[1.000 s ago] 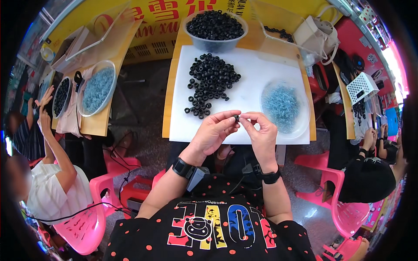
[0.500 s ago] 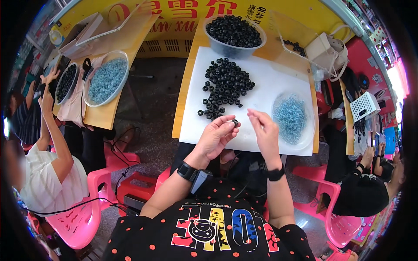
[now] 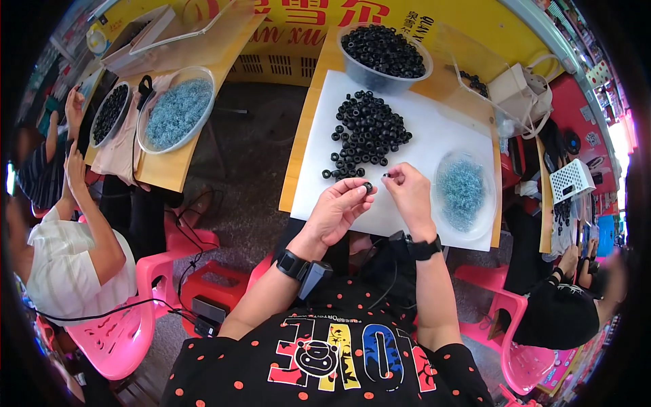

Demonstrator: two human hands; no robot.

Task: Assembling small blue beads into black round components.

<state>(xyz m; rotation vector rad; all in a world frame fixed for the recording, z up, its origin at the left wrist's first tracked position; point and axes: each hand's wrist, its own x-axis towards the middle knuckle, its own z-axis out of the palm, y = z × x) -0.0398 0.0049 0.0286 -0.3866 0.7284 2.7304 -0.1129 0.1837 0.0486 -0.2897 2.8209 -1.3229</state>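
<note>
Wooden counter [image 3: 298, 169] against a yellow wall [image 3: 424, 15], topped with a white board [image 3: 434, 125]: above its near part, the left hand [image 3: 337, 213] pinches one black bead [image 3: 367, 187] between thumb and fingers, seemingly to leave its face uncovered, while just beside it the right hand's [image 3: 411, 198] fingers are narrowed on what looks like a tiny item [image 3: 386, 176], too small to identify. Beyond lies a loose bead pile [image 3: 369, 132], perhaps spread for easy picking, with a fuller tub [image 3: 380, 82] behind and a clear dish [image 3: 491, 203] of pale blue pieces [image 3: 461, 190] rightward, probably for easy reach
</note>
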